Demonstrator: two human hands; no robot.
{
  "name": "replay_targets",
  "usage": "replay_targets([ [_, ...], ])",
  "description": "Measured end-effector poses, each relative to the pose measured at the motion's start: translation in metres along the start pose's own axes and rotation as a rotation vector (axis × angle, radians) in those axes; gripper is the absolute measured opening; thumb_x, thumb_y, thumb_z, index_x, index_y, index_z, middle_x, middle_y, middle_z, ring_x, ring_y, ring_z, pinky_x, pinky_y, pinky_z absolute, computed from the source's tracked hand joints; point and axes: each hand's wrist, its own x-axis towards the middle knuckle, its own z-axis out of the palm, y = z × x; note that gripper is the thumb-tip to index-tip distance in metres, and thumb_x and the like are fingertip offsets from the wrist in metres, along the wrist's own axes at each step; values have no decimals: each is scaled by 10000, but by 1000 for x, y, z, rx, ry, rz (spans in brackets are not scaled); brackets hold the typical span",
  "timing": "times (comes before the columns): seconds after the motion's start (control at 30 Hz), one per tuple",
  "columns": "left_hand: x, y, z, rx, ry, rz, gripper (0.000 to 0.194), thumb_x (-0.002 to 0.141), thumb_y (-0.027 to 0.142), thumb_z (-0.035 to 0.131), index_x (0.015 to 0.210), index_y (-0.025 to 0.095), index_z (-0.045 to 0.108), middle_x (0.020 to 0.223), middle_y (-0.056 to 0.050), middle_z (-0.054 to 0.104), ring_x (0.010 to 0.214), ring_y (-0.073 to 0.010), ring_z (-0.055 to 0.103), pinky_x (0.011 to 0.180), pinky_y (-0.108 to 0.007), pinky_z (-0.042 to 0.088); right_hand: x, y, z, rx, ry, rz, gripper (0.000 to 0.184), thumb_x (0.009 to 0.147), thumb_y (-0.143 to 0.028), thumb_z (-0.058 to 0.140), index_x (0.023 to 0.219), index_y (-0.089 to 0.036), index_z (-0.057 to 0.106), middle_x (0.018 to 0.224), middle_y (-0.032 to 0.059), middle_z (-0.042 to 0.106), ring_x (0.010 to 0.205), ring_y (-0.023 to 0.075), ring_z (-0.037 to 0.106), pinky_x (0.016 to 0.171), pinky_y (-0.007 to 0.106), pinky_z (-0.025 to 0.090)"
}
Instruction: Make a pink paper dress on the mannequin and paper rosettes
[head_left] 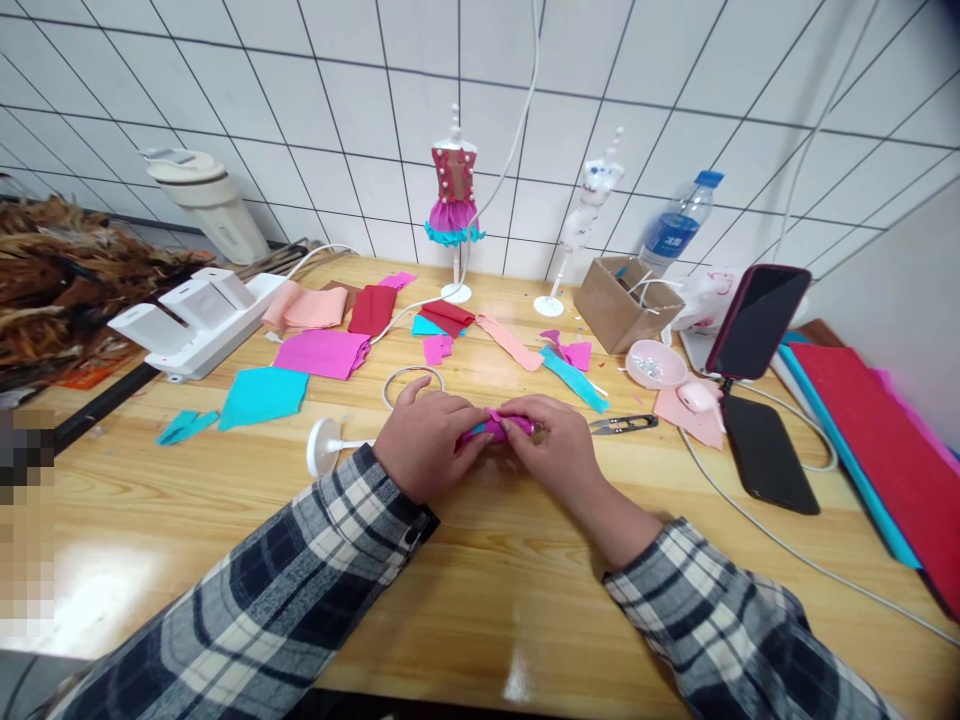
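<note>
A small dress form on a white stand (322,448) lies on its side, its round base to the left. My left hand (431,440) and my right hand (559,445) close around its body from either side. Purple crepe paper (519,426) with a bit of blue wraps the form between my fingers. Both thumbs press on the paper from the near side; the fingers hide most of the rest. To the right of my right hand lie thread snips (626,425). Behind, an upright dress form (454,190) wears a red, purple and blue outfit.
Crepe pieces, such as a blue sheet (264,398) and a purple one (322,354), lie about. Further back stand a bare white dress form (589,205), a cardboard box (619,305) and a bottle (679,222). Right are a bead dish (651,365), phone (761,320) and cable (780,555); left, a power strip (214,340).
</note>
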Motion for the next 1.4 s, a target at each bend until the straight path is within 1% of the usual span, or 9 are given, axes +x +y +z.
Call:
replay_targets([
  [0.17,-1,-1,1,-6,-4,0,227,885,346,539,1021,233,682,905,-33,745,863,-220,664,1023,-508,292,0,-2,2,33,58,21,117,851,-247,601,859,-238,717,891,17,747,848,191,679,794,327,509],
  [0.3,-1,-2,2,6,26,22,204,880,350,550,973,249,700,900,-36,750,853,-218,668,1012,-512,302,0,-4,3,88,90,110,132,844,-255,589,813,-233,715,831,14,747,768,183,679,731,318,521],
  [0.37,-1,-2,3,13,25,25,203,887,352,540,959,255,704,898,-34,749,850,-217,669,1005,-513,308,0,-4,3,101,81,114,133,841,-253,586,810,-229,713,829,15,744,762,182,674,727,315,521],
  [0.53,0,-3,3,16,5,18,222,900,356,518,954,247,704,885,-36,747,845,-218,670,998,-505,322,0,-4,3,96,2,24,144,812,-243,635,930,-249,718,961,15,738,912,199,665,831,340,506],
  [0.6,0,-2,3,11,-2,15,234,904,363,510,963,247,705,886,-37,745,848,-220,669,999,-506,321,0,-4,4,112,8,35,153,805,-217,636,930,-248,719,951,11,739,901,192,664,828,335,507],
  [0.77,1,-2,2,-4,-47,3,245,903,360,503,980,243,704,890,-41,735,855,-226,661,998,-518,317,1,-4,7,204,29,108,127,790,-177,622,846,-238,718,881,8,739,846,186,666,778,322,515],
  [1.03,2,-4,4,-93,-71,-59,219,876,351,551,1004,241,691,900,-27,730,881,-226,655,960,-481,351,0,-2,6,228,26,57,125,805,-189,630,861,-240,730,883,12,737,849,184,662,789,325,505],
  [1.23,4,-8,9,-202,-53,-94,224,860,358,588,974,206,709,887,-46,733,836,-202,648,798,-353,432,1,1,5,212,-12,5,130,820,-183,628,877,-240,729,901,7,740,868,182,653,809,327,486],
  [1.4,5,-7,7,-262,-43,-126,255,845,365,598,972,177,716,897,-67,734,828,-208,647,760,-332,464,2,1,4,130,-29,-65,131,831,-181,619,883,-240,724,902,8,735,864,190,642,798,336,467],
])
